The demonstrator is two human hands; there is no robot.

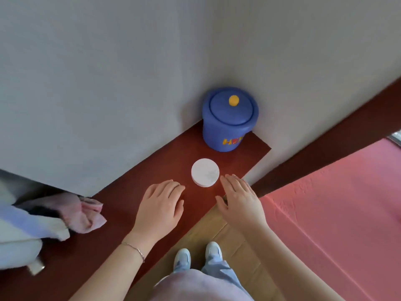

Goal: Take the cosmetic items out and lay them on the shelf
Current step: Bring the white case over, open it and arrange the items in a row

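Note:
A round white jar point(205, 172) stands on the dark red-brown shelf point(134, 187) against the grey wall. Behind it, in the corner, sits a blue lidded pot point(229, 119) with a yellow knob and coloured letters on its side. My left hand point(160, 206) hovers palm down just left of the white jar, fingers apart and holding nothing. To the jar's right my right hand point(239, 200) is flat over the shelf's edge, fingers spread; a small dark thing shows under its thumb, too hidden to name. Neither hand touches the jar.
A pink cloth pouch point(84, 213) and pale fabric point(28, 231) lie on the shelf at the left. A pink bed cover point(338, 213) fills the right side. Below are a wood floor, cardboard point(236, 246) and my feet in pale shoes.

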